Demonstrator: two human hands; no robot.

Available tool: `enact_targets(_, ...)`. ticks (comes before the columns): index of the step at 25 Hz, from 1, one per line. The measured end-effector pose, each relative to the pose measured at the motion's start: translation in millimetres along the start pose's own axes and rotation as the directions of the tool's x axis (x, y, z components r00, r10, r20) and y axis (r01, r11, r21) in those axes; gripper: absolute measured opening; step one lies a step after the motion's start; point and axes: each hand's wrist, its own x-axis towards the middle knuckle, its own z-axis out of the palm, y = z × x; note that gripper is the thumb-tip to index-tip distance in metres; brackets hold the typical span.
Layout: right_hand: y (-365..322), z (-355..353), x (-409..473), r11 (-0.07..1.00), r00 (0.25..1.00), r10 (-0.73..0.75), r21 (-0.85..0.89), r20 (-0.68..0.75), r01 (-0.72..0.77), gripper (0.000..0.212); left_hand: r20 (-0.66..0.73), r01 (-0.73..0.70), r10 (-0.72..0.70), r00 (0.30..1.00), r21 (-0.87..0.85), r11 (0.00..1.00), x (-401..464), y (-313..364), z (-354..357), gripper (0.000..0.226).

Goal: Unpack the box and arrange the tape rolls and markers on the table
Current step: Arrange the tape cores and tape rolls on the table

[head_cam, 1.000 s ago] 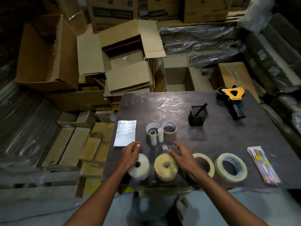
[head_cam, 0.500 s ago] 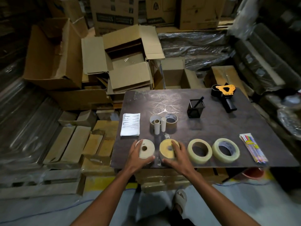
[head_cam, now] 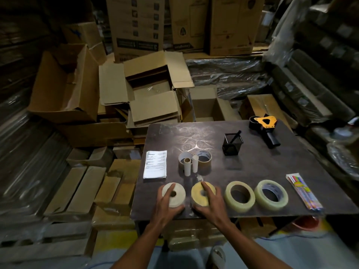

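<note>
Several tape rolls lie flat in a row along the near edge of the dark table. My left hand covers the white tape roll, fingers on top, thumb at its near side. My right hand holds the yellow tape roll the same way. To the right lie two clear rolls, then a marker pack. Behind the row stand two more rolls with two upright cardboard cores.
A printed paper sheet lies at the table's left. A black mesh pen holder and a tape dispenser sit at the back right. Open cardboard boxes pile up behind; flat cartons are stacked left of the table.
Both hands have slid down onto the white and yellow rolls and closed around their near sides. The view has pulled back and risen; the other items have not moved.
</note>
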Motion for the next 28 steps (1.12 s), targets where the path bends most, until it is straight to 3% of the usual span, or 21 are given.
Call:
enact_targets(18,5.3,-13.9,-7.3,0.988,0.988,-0.154,0.015,0.008,0.154,0.092,-0.116,-0.047,0.052,0.992,0.041,0.998,-12.4,1.2,-30.3,0.089)
enact_targets(28,-60.8,-70.0,46.0,0.946,0.942,-0.32,0.027,-0.103,0.324,0.091,-0.178,-0.14,0.144,0.973,0.036,0.989,36.1,33.2,-76.2,0.085)
